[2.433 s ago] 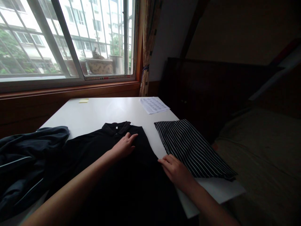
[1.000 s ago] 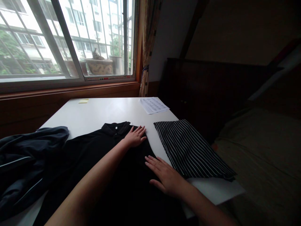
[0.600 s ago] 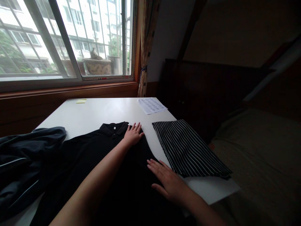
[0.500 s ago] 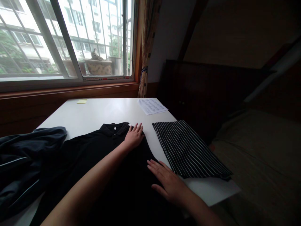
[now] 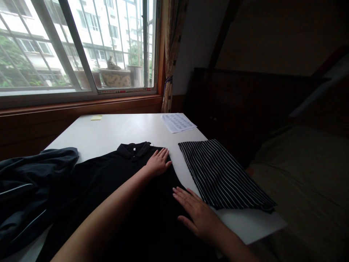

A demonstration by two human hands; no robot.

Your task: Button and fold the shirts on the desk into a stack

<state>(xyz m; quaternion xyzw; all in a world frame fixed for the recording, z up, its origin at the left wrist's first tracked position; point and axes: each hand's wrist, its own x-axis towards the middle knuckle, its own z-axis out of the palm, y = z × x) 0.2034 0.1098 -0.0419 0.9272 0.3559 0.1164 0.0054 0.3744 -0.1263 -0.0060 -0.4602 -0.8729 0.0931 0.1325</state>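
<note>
A black polo shirt (image 5: 114,182) lies spread on the white table (image 5: 120,129), collar toward the window. My left hand (image 5: 158,162) rests flat on its right shoulder near the collar, fingers stretched out. My right hand (image 5: 197,214) lies flat with fingers spread on the shirt's right edge, lower down. Neither hand holds anything.
A folded black cloth with white stripes (image 5: 222,176) lies to the right of the shirt. A dark blue garment (image 5: 27,189) is heaped at the left. A printed sheet (image 5: 177,122) and a yellow note (image 5: 96,117) lie at the far side. A bed (image 5: 305,174) adjoins the table's right edge.
My left hand slid from the chest up to the right shoulder and opened flat. My right hand moved from the shirt's edge onto the fabric and spread its fingers.
</note>
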